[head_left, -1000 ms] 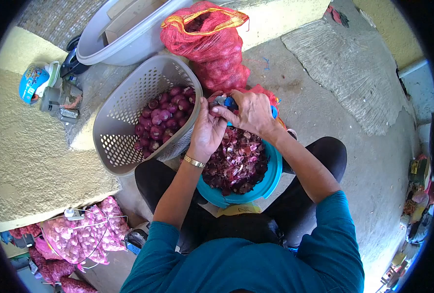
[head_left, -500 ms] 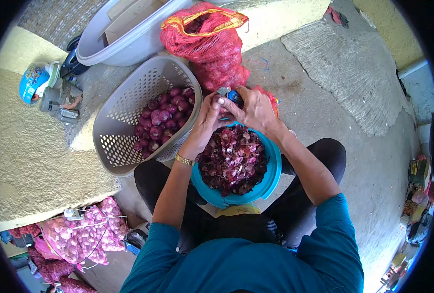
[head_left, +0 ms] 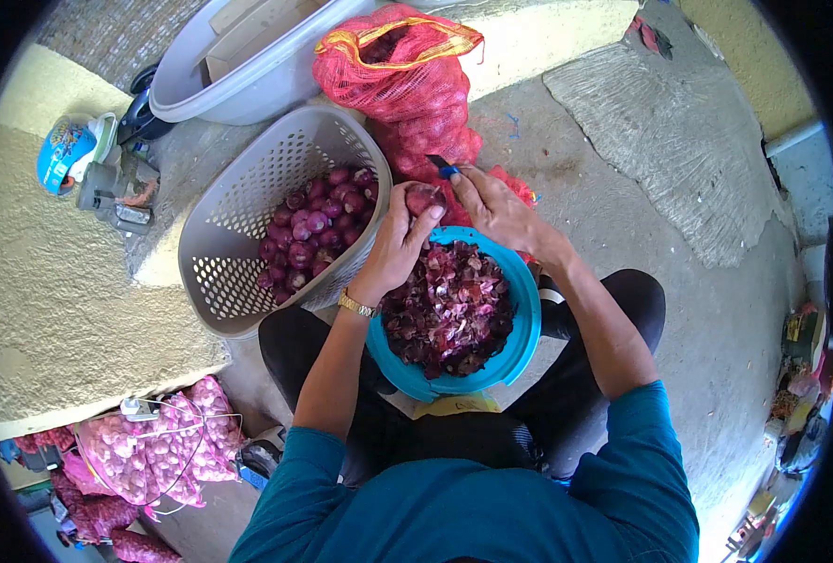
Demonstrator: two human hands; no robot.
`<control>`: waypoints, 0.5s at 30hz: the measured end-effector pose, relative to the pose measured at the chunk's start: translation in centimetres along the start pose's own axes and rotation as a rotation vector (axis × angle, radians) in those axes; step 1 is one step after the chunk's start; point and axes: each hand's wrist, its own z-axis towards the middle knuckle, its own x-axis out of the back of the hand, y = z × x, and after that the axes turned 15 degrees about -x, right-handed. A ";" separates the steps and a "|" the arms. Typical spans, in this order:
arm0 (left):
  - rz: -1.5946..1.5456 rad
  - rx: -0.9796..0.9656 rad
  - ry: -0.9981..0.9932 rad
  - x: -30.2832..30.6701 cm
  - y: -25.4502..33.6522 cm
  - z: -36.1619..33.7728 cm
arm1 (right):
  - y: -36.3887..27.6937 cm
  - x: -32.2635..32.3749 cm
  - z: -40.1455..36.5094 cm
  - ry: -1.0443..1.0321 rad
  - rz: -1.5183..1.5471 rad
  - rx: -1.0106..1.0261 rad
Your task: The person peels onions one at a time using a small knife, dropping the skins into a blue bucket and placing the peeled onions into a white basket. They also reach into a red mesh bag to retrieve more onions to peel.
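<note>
A red onion (head_left: 424,199) is held in my left hand (head_left: 396,239), above the back left rim of a turquoise basin (head_left: 526,324). Onion skins (head_left: 449,305) fill much of that basin. Just to the right, my right hand (head_left: 503,211) grips a small knife (head_left: 445,169) with a blue handle, its dark blade pointing up and left, apart from the onion. Purple peeled-looking onions (head_left: 313,225) lie in a grey perforated basket (head_left: 238,202) at the left. Behind my hands stands a red mesh sack (head_left: 416,103) of onions.
A pale plastic tub (head_left: 248,103) stands behind the basket. Pink net bags (head_left: 154,446) of bulbs lie at the lower left. A blue patterned helmet-like object (head_left: 63,155) is at the far left. Assorted goods line the right edge. My knees flank the basin.
My hands have moved apart. The knife has come away from the onion, which now shows in my left hand, and its blade now points up and left.
</note>
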 end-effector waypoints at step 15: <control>0.029 -0.032 0.088 -0.2 -1.2 0.0 | -2.4 2.1 -2.0 -0.071 -0.339 0.014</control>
